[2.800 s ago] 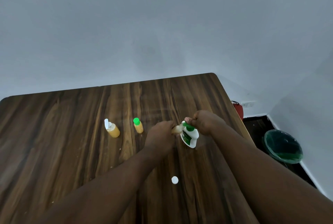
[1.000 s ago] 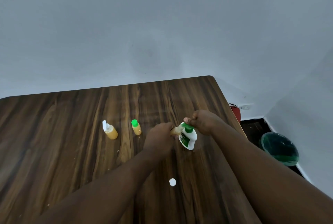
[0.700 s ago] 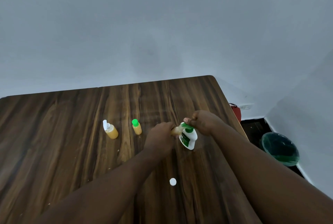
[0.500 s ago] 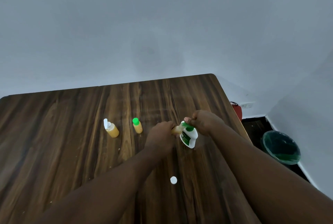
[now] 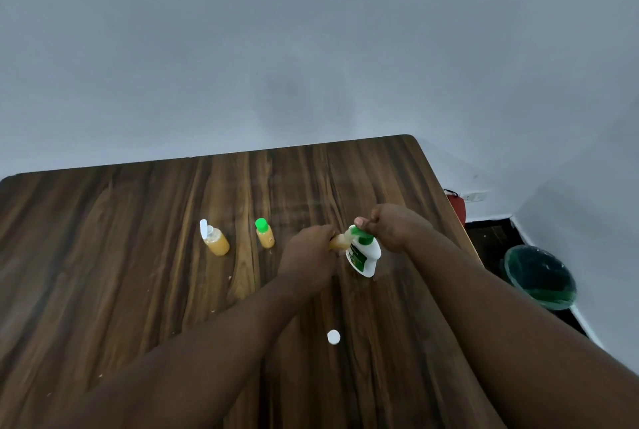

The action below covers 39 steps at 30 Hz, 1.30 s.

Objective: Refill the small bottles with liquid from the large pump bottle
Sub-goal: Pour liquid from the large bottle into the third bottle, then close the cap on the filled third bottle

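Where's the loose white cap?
Head view: the white cap lies on the table, right of centre, nearer the person than the pump bottle.

flip-top bottle (image 5: 217, 243), capped bottle (image 5: 265, 239), pump bottle (image 5: 363, 256) — left to right | cap (image 5: 333, 337) nearer

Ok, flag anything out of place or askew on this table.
A loose white cap lies alone on the table, off any bottle. The flip lid of the leftmost small bottle stands open. The pump bottle tilts under the right hand.
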{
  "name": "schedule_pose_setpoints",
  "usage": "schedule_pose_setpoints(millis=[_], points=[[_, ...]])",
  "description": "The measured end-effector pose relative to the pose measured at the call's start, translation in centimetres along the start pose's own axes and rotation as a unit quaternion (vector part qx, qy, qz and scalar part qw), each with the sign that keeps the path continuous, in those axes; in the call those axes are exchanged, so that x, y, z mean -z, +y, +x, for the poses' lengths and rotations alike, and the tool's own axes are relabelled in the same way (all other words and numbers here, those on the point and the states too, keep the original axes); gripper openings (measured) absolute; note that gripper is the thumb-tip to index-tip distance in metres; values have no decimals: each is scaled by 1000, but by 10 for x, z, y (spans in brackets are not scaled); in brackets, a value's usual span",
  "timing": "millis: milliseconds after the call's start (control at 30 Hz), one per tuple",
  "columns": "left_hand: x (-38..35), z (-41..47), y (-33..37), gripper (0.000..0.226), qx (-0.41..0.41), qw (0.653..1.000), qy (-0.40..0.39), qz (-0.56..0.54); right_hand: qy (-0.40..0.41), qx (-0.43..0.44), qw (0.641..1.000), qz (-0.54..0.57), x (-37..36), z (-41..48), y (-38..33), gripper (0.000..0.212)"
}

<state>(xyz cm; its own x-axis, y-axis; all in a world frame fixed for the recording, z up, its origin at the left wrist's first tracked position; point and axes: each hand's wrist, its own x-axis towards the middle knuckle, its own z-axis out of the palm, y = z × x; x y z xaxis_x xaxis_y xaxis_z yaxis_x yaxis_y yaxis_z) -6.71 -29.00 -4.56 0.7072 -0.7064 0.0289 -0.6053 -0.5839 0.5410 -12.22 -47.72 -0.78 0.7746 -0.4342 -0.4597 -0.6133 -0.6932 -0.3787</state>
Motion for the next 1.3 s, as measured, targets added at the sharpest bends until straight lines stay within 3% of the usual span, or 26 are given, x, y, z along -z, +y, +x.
schedule_pose_setpoints(millis=[400, 533, 567, 633, 700, 800, 900, 967, 1067, 1200, 1300], points=[[-1, 0, 2, 7, 5, 1000, -6, -6, 1, 1, 999, -34, 0, 1, 0, 50], [1, -4, -1, 8, 14, 999, -3, -34, 10, -5, 999, 32, 1, -12, 2, 51], [2, -7, -4, 8, 27, 998, -7, -54, 45, -2, 998, 51, -3, -21, 3, 53], [1, -15, -12, 12, 57, 992, -22, -107, 191, 13, 977, 89, -17, -43, 8, 52], [-1, -25, -25, 15, 80, 984, -46, -150, 298, 39, 945, 129, -45, -71, 9, 37], [-3, -47, -48, 22, 106, 972, -81, -194, 210, 81, 972, 60, -125, -97, 8, 15], [-1, -71, -72, 25, 128, 969, -72, -200, 55, 117, 992, -14, -193, -106, 5, 46], [6, -86, -86, 26, 147, 966, -63, -202, 6, 136, 988, -67, -207, -109, -5, 45], [21, -107, -104, 26, 161, 960, -52, -221, 17, 151, 986, -73, -212, -107, -18, 33], [52, -130, -123, 25, 152, 961, -36, -227, 119, 187, 971, 91, -185, -99, -64, 20], [78, -142, -138, 23, 148, 962, -16, -229, 130, 258, 947, 143, -141, -99, -126, 21]])
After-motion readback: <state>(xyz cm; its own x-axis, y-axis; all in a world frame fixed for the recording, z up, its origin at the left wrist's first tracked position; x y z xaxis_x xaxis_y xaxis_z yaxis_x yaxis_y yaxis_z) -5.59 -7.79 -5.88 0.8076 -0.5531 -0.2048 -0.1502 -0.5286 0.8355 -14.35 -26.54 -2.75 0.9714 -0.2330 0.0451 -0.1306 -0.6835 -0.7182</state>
